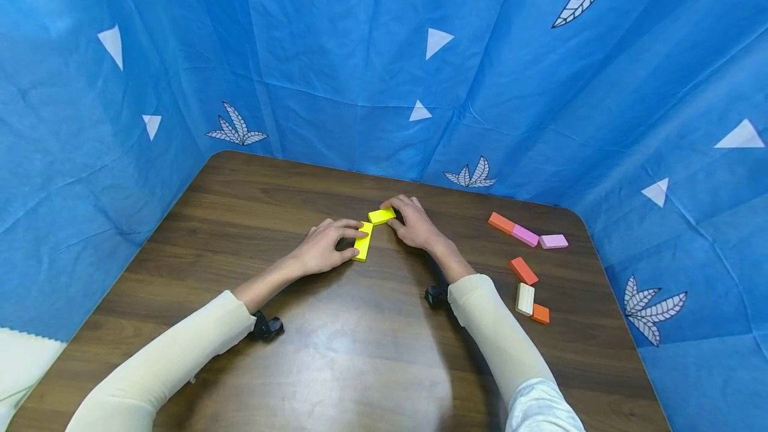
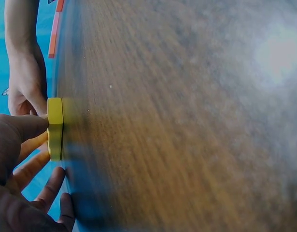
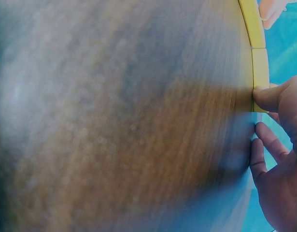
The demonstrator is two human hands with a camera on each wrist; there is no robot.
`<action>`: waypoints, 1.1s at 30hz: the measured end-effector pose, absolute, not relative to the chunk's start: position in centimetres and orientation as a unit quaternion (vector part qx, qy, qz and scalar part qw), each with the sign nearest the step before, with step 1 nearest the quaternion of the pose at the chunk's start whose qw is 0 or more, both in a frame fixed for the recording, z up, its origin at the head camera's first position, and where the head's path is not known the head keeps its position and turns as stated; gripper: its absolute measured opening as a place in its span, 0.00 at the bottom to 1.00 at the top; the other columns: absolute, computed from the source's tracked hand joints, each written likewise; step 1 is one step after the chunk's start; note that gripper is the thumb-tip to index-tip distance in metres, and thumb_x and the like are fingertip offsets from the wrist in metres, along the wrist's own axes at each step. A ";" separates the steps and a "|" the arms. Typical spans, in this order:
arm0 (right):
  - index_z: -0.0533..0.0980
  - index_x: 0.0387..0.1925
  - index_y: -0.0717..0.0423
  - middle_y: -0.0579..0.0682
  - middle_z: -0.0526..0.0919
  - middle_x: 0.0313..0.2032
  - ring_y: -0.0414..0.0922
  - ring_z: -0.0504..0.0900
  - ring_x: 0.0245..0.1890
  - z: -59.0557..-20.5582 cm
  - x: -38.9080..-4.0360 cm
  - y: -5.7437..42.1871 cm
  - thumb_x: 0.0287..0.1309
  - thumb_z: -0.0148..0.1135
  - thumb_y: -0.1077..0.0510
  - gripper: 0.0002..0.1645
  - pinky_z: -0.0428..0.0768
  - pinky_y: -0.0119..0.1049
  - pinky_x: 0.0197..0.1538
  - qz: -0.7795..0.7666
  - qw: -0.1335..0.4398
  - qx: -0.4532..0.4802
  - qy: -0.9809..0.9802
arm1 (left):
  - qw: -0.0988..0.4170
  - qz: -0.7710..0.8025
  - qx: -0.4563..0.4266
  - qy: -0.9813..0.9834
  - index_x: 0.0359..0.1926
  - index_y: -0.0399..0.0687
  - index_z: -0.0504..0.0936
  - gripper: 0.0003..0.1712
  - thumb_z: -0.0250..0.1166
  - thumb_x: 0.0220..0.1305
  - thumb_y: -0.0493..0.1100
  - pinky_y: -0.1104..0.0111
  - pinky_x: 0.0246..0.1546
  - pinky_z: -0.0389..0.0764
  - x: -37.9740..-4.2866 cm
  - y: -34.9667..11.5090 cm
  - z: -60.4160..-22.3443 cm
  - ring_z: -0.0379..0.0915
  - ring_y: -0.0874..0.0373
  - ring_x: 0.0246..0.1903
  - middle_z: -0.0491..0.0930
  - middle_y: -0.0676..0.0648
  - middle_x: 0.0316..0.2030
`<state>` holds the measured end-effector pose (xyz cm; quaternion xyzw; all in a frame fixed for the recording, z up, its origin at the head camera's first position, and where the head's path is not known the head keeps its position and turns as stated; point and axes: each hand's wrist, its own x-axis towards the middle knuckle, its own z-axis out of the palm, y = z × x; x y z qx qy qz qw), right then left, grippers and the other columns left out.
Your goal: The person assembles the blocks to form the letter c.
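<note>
- Left hand [image 1: 327, 247] has its fingers clamped on nearer yellow block [image 1: 363, 244].
- Right hand [image 1: 414, 224] likewise, on farther yellow block [image 1: 378, 217], toward far edge of table [image 1: 288, 182].
- Uneven pushing could twist either.

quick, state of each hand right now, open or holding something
Left hand: closed, holding the nearer yellow block.
Right hand: closed, holding the farther yellow block.

Blue leaf-printed cloth [image 1: 336, 52] behind and beside a brown wood-grain table [image 1: 258, 192].
</note>
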<state>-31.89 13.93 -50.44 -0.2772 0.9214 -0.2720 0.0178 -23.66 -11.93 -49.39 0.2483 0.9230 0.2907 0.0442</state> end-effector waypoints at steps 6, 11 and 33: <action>0.79 0.65 0.52 0.52 0.82 0.65 0.55 0.75 0.63 -50.5 -31.8 14.0 0.78 0.61 0.61 0.18 0.72 0.53 0.72 -0.272 0.023 -0.275 0.922 | 0.045 0.289 0.249 0.923 0.70 0.55 0.84 0.25 0.70 0.75 0.48 0.35 0.64 0.71 -23.8 -11.9 -49.5 0.71 0.36 0.71 0.75 0.46 0.76; 0.78 0.68 0.51 0.53 0.80 0.68 0.56 0.74 0.65 -50.6 -31.8 14.1 0.78 0.62 0.60 0.21 0.73 0.54 0.72 -0.276 0.029 -0.271 0.922 | 0.046 0.288 0.251 0.923 0.70 0.55 0.84 0.25 0.70 0.75 0.48 0.36 0.63 0.71 -23.8 -11.9 -49.5 0.70 0.36 0.72 0.75 0.47 0.76; 0.76 0.71 0.55 0.60 0.75 0.67 0.60 0.77 0.66 -48.9 -30.0 21.5 0.76 0.66 0.56 0.27 0.78 0.58 0.67 -0.283 0.056 -0.215 0.933 | 0.031 0.292 0.246 0.923 0.70 0.57 0.84 0.26 0.72 0.74 0.48 0.43 0.58 0.71 -23.7 -11.8 -49.8 0.72 0.39 0.69 0.76 0.49 0.76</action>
